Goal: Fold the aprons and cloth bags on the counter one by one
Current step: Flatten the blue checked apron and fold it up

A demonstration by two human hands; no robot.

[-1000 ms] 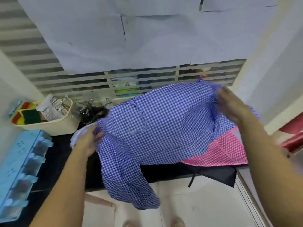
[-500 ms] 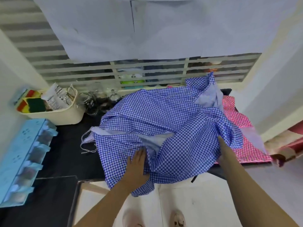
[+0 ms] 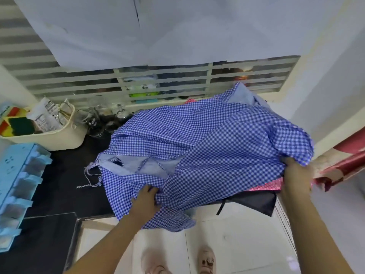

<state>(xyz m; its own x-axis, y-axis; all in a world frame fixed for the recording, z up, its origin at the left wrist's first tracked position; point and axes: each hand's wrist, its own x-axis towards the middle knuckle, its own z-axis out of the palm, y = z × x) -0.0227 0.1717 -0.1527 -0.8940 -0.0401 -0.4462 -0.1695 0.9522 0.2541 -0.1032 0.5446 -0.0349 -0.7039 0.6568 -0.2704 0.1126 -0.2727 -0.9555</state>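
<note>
The blue checked apron (image 3: 197, 139) lies crumpled on the bench (image 3: 65, 175); the left hand (image 3: 145, 200) grips its front edge, and the right hand (image 3: 296, 175) grips its right edge.

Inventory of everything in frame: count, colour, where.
counter: 1, black, centre and left
blue checked apron: 1, blue-white, crumpled on the counter, front hanging over the edge
pink checked cloth: 1, pink-white, under the apron, right
dark cloth: 1, black, draped off the counter edge, right
basket: 1, cream, rear left, holds sponges
glass jars: several, clear, rear, beside the basket
plastic rack: 1, light blue, far left
paper sheets: several, white, over the window
left hand: 1, grips the apron's near part
right hand: 1, grips the apron's right edge
</note>
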